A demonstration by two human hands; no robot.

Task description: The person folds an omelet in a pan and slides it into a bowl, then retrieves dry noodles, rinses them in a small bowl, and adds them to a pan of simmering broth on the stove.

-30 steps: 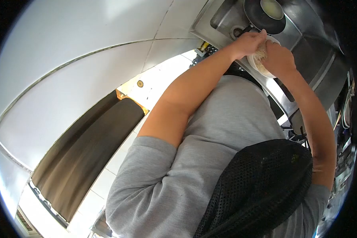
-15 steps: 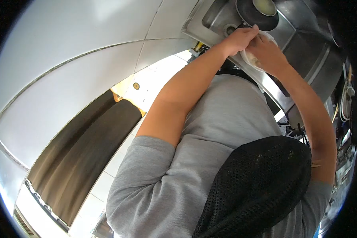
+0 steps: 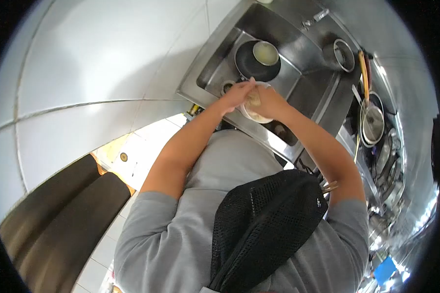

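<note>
Over the front edge of the sink (image 3: 274, 144) is a white bowl (image 3: 262, 119) with pale tan, stringy contents (image 3: 253, 100). At its left rim, my left hand (image 3: 237, 96) has its fingers closed and reaching inward; what they grip is hidden. My right hand (image 3: 273, 102) is over the bowl from the right, fingers bent down at the contents and close to my left fingertips. Its own fingertips are too small to make out. Beyond my hands, a dark pan (image 3: 249, 62) sits in the sink basin with a small bowl of yellowish liquid (image 3: 265, 53) in it.
A metal pot (image 3: 343, 55) stands at the back right of the sink, near a faucet (image 3: 320, 15). Strainers (image 3: 373, 124) and wooden-handled utensils (image 3: 363, 77) are on the right. A tiled wall (image 3: 102, 58) rises on the left, with a dark curtain (image 3: 68, 224) below. Black mesh (image 3: 274, 215) hangs low in view.
The view has swung, so the sink, bowl and hands appear lower and further left, and more of the right side shows. Both hands remain at the white bowl.
</note>
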